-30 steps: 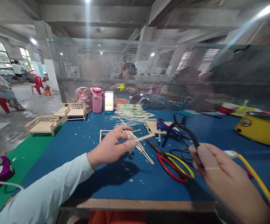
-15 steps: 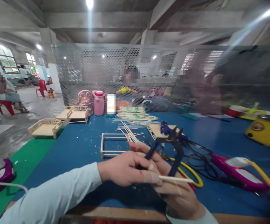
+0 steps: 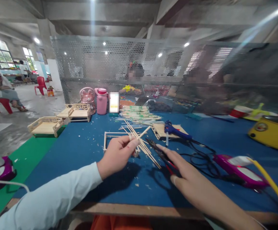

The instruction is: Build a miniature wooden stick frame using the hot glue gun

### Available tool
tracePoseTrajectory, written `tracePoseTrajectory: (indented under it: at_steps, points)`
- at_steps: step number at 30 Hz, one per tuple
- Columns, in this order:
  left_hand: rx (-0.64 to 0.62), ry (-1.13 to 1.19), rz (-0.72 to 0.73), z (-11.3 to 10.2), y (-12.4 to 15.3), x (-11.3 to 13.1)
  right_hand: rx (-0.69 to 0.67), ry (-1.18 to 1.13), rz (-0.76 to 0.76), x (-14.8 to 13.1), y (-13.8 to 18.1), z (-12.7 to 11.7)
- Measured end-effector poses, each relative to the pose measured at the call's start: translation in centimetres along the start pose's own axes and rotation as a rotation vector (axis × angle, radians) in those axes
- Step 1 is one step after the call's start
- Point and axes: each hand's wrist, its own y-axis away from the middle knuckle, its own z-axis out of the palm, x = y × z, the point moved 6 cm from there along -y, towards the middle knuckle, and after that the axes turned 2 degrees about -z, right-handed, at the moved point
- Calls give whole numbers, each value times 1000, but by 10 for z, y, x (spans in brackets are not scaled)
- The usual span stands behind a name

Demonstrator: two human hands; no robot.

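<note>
My left hand (image 3: 121, 153) pinches a short pale wooden stick (image 3: 145, 132) between thumb and fingers, its free end pointing up and right. Behind that hand stands a small open frame of thin sticks (image 3: 110, 134), partly covered by it. Loose thin sticks (image 3: 150, 155) lie in a bundle between my two hands. My right hand (image 3: 179, 167) is around a dark-jawed hand tool (image 3: 159, 150) with red on its handles; whether it is pliers or scissors I cannot make out. The tool's jaws point left toward the sticks, and its shadow falls on the blue table.
A blue glue gun (image 3: 177, 130) rests on a stick-built piece (image 3: 157, 131), with cables trailing right to a purple power strip (image 3: 239, 172). Finished-looking miniature stick beds (image 3: 45, 126) stand at left. A pink bottle (image 3: 101, 102) and a yellow pot (image 3: 270, 134) stand farther back.
My hands were together and have moved apart. The left carries the short stick up and left to the frame; the right has turned over, its tool lower. The blue handles and yellow loop no longer show.
</note>
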Motion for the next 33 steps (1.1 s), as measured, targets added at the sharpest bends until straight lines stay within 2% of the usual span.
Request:
tracePoseTrajectory:
  at_steps: [5, 10, 15, 25, 30, 33]
  points:
    - [-18, -93, 62, 0, 3, -1, 8, 67, -47, -10, -3, -1]
    - [12, -110, 63, -2, 4, 0, 20, 93, -51, -9, -2, 1]
    - [-19, -104, 86, 1, 5, -1, 25, 110, -70, -10, -2, 4]
    - [-71, -131, 101, 4, 7, -2, 54, 49, -14, -9, -4, 4]
    - [-95, -185, 137, 4, 6, -1, 88, 4, -67, -17, -8, 0]
    - [-98, -207, 130, 5, 6, -1, 60, 9, -59, -18, -9, 0]
